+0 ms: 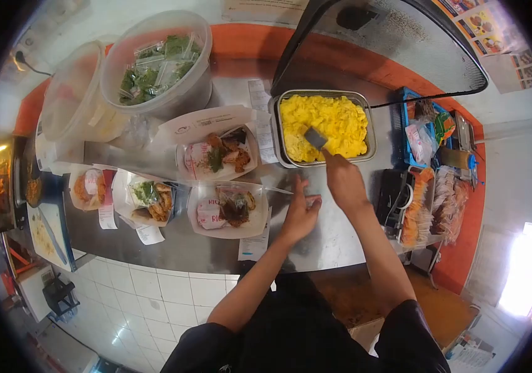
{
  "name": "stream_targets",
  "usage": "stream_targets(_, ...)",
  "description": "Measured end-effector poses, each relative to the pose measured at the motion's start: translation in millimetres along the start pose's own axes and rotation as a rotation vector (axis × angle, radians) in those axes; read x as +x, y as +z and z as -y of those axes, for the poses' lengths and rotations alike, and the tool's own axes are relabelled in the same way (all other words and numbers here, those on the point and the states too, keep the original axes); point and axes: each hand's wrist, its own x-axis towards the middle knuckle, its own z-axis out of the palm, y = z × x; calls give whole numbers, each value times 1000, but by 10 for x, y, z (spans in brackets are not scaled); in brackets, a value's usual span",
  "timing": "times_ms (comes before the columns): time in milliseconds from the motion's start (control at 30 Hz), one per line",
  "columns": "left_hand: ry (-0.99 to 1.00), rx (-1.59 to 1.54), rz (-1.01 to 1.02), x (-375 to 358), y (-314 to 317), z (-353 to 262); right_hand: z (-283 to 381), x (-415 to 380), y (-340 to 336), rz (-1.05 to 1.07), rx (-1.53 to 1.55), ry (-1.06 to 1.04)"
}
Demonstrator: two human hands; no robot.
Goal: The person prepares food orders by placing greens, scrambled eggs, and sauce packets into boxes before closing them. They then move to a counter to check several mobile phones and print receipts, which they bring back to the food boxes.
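Observation:
My right hand [345, 181] is closed around the handle of a small spatula [316, 138]. Its flat grey head rests on yellow food that looks like scrambled egg [340, 118], which fills a rectangular metal tray [375, 133]. My left hand [302, 214] is held over the counter just below the tray, fingers apart and holding nothing. Left of it sits an open paper food box [232, 233] with a wrapped rice packet and a bag of dark food. Behind that, another open box [216, 175] holds a rice packet, greens and fried pieces.
Two more filled boxes, one with chicken and greens [123, 214] and a smaller one [79, 200], stand at left. A clear tub [200, 78] of bagged greens is behind. A dark-framed cover [477, 78] rises over the tray. A blue basket [408, 146] and packets [445, 199] line the right.

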Motion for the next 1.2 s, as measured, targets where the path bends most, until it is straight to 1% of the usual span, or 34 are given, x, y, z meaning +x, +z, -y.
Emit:
stream_targets(67,-17,-91,-54,105,36,-101,29,-5,120,138,-59,0)
stream_targets(167,145,-45,-109,253,57,139,86,21,204,158,37,-45)
stream_targets(233,241,-17,-130,315,64,343,56,152,203,223,199,-127)
stream_targets(267,294,-2,-140,332,67,352,62,225,166,252,277,-170)
stream_targets(367,226,-173,-116,331,71,357,150,326,1,436,241,-96)
stream_targets(467,223,-166,-120,334,92,314,-12,331,46,373,260,-151)
stream_targets(533,195,-200,-99,309,102,231,-80,324,-37,358,381,20)
stream_targets(600,181,-224,-91,288,94,137,-23,320,-128,250,409,64)
stream_targets(667,176,-238,-93,275,104,107,56,258,-169,53,346,-14)
stream_targets(767,145,-277,-122,299,128,164,-56,335,223,-9,120,-81)
stream_targets(867,159,-240,-168,292,152,204,134,446,267,315,-67,-73)
stream_targets(967,223,-238,-216,327,193,256,149,505,59,473,14,-139)
stream_targets(1067,194,-329,-191,358,172,271,-27,508,5,575,24,-284)
stream_targets(1167,172,-312,-172,338,159,230,-317,736,-1,717,130,-293)
stream_targets(1200,165,-317,-175,338,164,223,-395,747,-5,576,240,-415)
